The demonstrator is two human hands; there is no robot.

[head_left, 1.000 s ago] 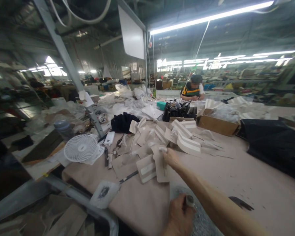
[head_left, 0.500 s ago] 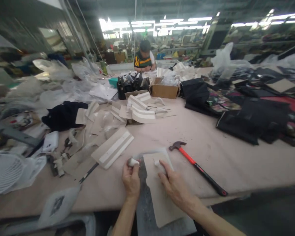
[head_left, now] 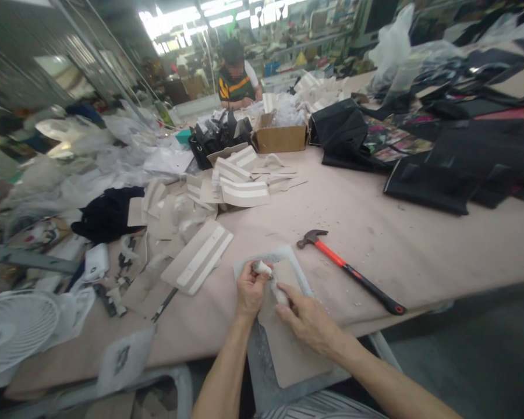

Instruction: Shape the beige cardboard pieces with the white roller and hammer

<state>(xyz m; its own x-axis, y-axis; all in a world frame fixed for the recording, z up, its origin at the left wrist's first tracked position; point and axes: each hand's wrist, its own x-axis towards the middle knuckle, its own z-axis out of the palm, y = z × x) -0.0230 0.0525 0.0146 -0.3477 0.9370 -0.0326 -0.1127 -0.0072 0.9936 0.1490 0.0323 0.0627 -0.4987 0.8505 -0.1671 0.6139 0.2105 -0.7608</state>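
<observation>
Between its fingertips my left hand (head_left: 251, 291) holds a small white roll (head_left: 262, 268), above the upper end of a beige board (head_left: 290, 349). The board lies on a grey slab (head_left: 262, 372) at the table's front edge. My right hand (head_left: 305, 314) pinches a whitish, soft-looking piece (head_left: 280, 294) over the board, close beside the roll. Whether the piece and the roll touch is hard to tell. A claw hammer (head_left: 349, 270) with a red and black handle lies to the right of the slab.
Left lie a striped beige panel (head_left: 198, 256), scraps, a white fan (head_left: 9, 334) and a dark cloth (head_left: 109, 215). Farther back are a cardboard box (head_left: 280, 138), black bags (head_left: 220, 139) and a seated person (head_left: 238, 81). Black fabric pieces (head_left: 445, 174) cover the right.
My left hand has moved right with the roll, over the board and closer to my right hand. The camera view has tilted and shifted.
</observation>
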